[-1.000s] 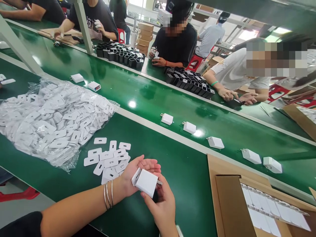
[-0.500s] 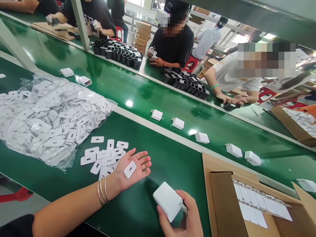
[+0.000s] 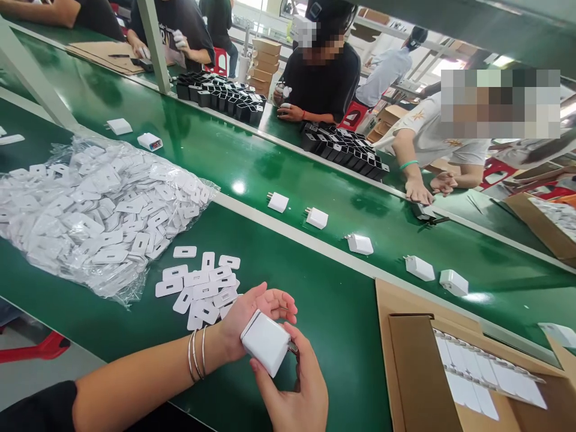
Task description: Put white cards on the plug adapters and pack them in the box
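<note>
- Green work surface [image 3: 333, 336], nearest ground: bare hands at 6 o'clock.
- Right hand [image 3: 301, 390]: pinches a white charger [image 3: 266, 345] between thumb and fingers at its prong end; metal prongs [image 3: 293, 347] point to 3 o'clock.
- Left hand [image 3: 247, 303]: palm up, fingers loosely curled and not gripping; the charger's far end meets the palm. Bangles [image 3: 197, 354] on the wrist.
- Loose white plates [image 3: 204, 291], 8 o'clock: scattered and overlapping, each with a slot where its face shows.
- Cardboard box [image 3: 409, 360], between 4 and 5 o'clock: open, rows of white pieces inside.
- Clear bag [image 3: 103, 222], 9 o'clock: heaped with similar plates.
- Belt [image 3: 216, 159] beyond: further chargers [image 3: 317, 218], spaced apart, from 10 o'clock to 4.
- Black housings [image 3: 225, 99]: grouped at 11 o'clock and again near 1.
- Black shirt [image 3: 193, 33], between 10 and 11 o'clock: pale lettering, partly hidden, not fully legible.
- Stacked cartons [image 3: 265, 66], just before 12 o'clock, in the background.
</note>
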Motion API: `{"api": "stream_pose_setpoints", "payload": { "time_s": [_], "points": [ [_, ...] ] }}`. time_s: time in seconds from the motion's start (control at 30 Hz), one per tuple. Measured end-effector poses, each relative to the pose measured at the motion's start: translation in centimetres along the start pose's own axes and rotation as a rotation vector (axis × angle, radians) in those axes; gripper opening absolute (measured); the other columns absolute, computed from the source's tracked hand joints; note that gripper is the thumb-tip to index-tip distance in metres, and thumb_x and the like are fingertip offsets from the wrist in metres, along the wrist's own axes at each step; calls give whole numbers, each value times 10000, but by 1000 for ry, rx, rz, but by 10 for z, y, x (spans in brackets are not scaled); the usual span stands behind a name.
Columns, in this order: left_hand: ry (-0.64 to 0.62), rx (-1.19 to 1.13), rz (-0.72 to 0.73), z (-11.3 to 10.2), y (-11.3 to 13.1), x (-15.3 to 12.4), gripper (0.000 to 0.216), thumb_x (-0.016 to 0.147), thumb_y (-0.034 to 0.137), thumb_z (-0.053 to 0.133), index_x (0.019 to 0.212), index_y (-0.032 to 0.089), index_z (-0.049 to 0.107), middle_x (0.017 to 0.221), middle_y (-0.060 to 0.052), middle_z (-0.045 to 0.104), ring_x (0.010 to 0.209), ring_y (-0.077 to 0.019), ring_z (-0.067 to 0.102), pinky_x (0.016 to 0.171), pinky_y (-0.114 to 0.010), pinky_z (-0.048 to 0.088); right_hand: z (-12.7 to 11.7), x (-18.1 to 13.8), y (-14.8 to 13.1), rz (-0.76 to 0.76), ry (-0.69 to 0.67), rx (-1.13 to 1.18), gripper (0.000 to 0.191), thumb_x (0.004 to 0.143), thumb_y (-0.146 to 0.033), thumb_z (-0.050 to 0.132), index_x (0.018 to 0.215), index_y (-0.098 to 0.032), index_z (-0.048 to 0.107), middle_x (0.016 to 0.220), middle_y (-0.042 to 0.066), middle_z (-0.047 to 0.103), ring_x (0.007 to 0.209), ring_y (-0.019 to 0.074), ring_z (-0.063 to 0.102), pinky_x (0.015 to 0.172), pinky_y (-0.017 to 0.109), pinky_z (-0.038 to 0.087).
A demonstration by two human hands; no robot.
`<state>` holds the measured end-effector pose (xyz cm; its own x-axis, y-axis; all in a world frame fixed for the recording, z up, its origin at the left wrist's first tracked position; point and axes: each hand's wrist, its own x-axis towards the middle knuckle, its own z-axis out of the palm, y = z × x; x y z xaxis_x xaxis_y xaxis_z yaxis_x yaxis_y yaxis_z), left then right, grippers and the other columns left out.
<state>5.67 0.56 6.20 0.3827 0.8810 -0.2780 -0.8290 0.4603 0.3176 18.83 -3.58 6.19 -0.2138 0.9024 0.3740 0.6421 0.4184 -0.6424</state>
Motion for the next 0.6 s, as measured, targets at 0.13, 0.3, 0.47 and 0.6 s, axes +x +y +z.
{"api": "stream_pose_setpoints", "payload": {
  "time_s": [0.13, 0.3, 0.47, 0.6],
  "points": [
    [21, 57, 1, -2, 0, 0, 396, 795, 509, 558, 834, 124, 645, 846, -73, 586, 783, -175, 527, 687, -278, 432, 2, -3, 2, 30, -16, 3, 441, 772, -421, 661, 1136, -198, 551, 996, 111, 710, 846, 257, 709, 667, 324, 610],
    [29, 103, -2, -4, 0, 0, 434, 773, 544, 565, 847, 124, 648, 860, -74, 568, 811, -190, 504, 699, -289, 409, 4, -8, 8, 106, -39, 64, 472, 764, -422, 672, 1176, -226, 549, 1042, 98, 703, 898, 265, 693, 719, 351, 597],
    [21, 112, -9, -2, 3, 0, 423, 773, 548, 560, 828, 134, 627, 835, -67, 569, 746, -176, 504, 686, -293, 396, 5, -10, -1, 247, -30, 141, 461, 762, -454, 667, 1145, -213, 574, 1071, 111, 684, 972, 280, 660, 823, 394, 563],
    [32, 113, -6, -1, 5, 1, 449, 751, 575, 569, 819, 133, 615, 826, -60, 567, 746, -168, 502, 678, -283, 398, 6, -9, -9, 307, -22, 154, 460, 756, -462, 668, 1128, -204, 584, 1079, 110, 681, 1000, 287, 645, 875, 423, 534]
  ]
}}
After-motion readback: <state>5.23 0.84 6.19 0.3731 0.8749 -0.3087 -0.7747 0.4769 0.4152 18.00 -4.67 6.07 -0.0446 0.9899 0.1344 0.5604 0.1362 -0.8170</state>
